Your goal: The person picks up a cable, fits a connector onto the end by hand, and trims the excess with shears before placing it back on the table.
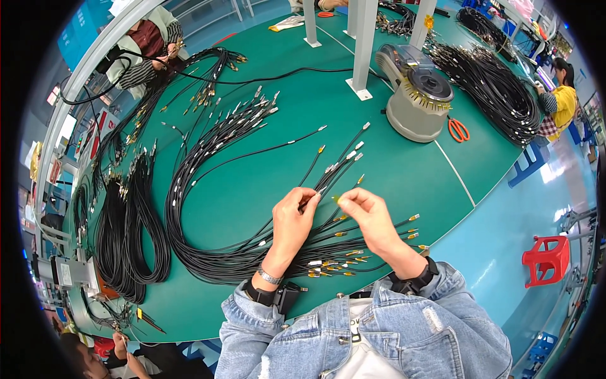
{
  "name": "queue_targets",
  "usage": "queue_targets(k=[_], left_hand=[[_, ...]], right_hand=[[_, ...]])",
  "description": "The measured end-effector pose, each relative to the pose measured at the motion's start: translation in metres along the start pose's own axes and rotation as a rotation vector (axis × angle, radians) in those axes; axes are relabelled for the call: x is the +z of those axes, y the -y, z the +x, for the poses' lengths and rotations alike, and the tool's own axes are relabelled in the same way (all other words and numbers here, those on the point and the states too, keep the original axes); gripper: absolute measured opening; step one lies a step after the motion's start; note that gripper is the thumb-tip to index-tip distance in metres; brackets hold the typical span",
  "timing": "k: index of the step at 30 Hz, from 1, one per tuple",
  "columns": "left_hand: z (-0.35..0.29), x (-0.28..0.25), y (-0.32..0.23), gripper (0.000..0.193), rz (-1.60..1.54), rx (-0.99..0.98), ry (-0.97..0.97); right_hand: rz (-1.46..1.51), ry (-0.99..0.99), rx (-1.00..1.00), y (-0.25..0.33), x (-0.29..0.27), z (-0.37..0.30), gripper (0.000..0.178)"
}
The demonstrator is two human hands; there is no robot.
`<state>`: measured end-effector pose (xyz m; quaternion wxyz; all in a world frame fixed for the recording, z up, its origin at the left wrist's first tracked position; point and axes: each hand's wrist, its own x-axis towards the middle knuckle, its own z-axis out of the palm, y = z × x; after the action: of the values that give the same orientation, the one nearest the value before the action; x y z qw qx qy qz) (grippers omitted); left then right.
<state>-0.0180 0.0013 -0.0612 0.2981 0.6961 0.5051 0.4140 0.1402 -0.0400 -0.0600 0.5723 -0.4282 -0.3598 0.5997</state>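
Observation:
My left hand is closed in a pinch on a thin black cable near its end, above the middle of the green table. Close to its right, my right hand pinches a small yellow piece of tape between thumb and forefinger. The tape is apart from the left hand's fingertips. Beyond the hands, several black cables with silver connectors lie fanned out. Under and beside my wrists runs a large cable bundle, curving round from the left. Many cable ends with yellow tags spread below my right hand.
A round grey tape dispenser stands at the back right, with orange scissors beside it. White posts rise from the table. Coiled cables lie at left, another bundle far right. Co-workers sit around; a red stool is on the floor.

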Motion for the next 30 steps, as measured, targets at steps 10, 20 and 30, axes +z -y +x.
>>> queue_targets(k=[10, 20, 30], left_hand=[[-0.014, 0.000, 0.007, 0.016, 0.427, 0.489, -0.234], [-0.016, -0.001, 0.011, 0.020, 0.384, 0.503, -0.241], [-0.017, 0.000, 0.010, 0.021, 0.374, 0.510, -0.241]], right_hand=[[-0.018, -0.020, -0.020, -0.021, 0.024, 0.004, 0.009], [-0.086, -0.065, -0.023, -0.022, 0.030, 0.006, 0.010], [-0.139, -0.082, -0.034, -0.024, 0.029, 0.009, 0.010]])
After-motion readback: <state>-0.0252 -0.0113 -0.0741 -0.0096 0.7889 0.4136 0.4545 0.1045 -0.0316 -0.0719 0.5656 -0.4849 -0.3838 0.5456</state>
